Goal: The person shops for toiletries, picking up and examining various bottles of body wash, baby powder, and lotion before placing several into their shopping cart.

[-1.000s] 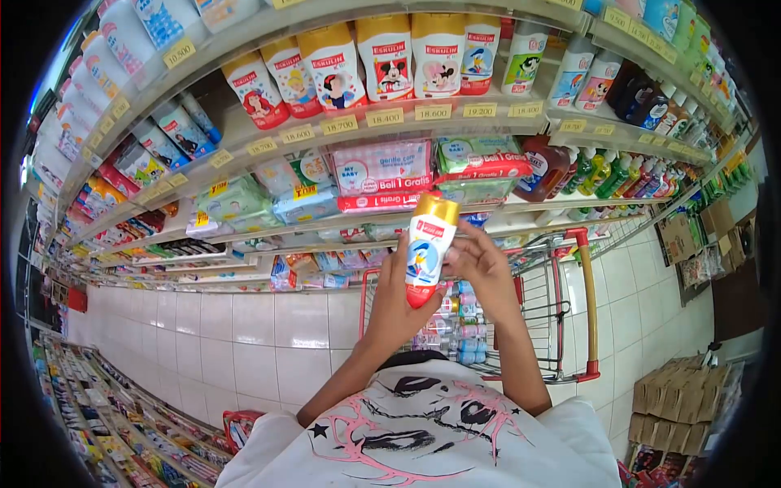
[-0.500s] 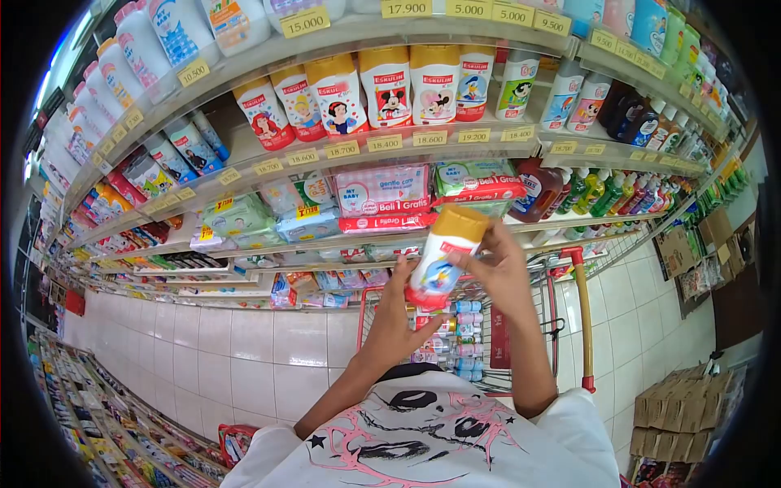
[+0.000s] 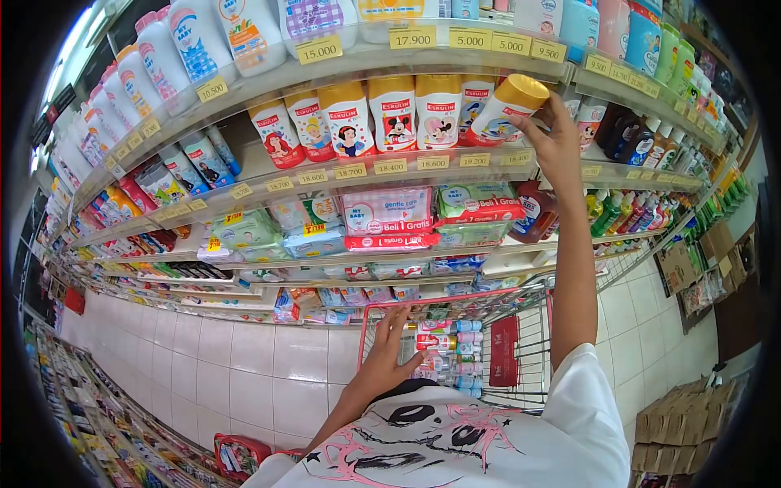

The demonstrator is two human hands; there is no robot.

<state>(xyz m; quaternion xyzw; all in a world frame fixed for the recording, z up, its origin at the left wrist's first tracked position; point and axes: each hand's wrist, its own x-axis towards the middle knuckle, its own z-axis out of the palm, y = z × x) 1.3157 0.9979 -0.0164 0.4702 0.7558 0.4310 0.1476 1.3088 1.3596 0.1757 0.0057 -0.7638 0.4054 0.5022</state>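
My right hand (image 3: 553,134) grips a white Eskulin bottle (image 3: 506,114) with a gold cap, tilted, at the shelf with the yellow price tags (image 3: 433,163). Beside it on that shelf stands a row of upright Eskulin bottles, among them one with a mouse picture (image 3: 394,114) and one with a dark-haired figure (image 3: 347,119). Low in the view, my left hand (image 3: 389,355) holds nothing, its fingers apart, over the near left part of the shopping cart (image 3: 533,301). Bottles (image 3: 435,342) lie in the cart.
Wipes packs (image 3: 386,213) fill the shelf below. Baby bottles (image 3: 195,45) line the upper shelf. A red bag (image 3: 241,455) is on the tiled floor (image 3: 244,358) at lower left. Brown boxes (image 3: 675,423) are stacked at lower right, and another shelf (image 3: 106,407) runs along the lower left.
My right hand has carried the bottle up to the shelf, beside the other Eskulin bottles. My left hand has let go of the bottle and is lower, over the cart.
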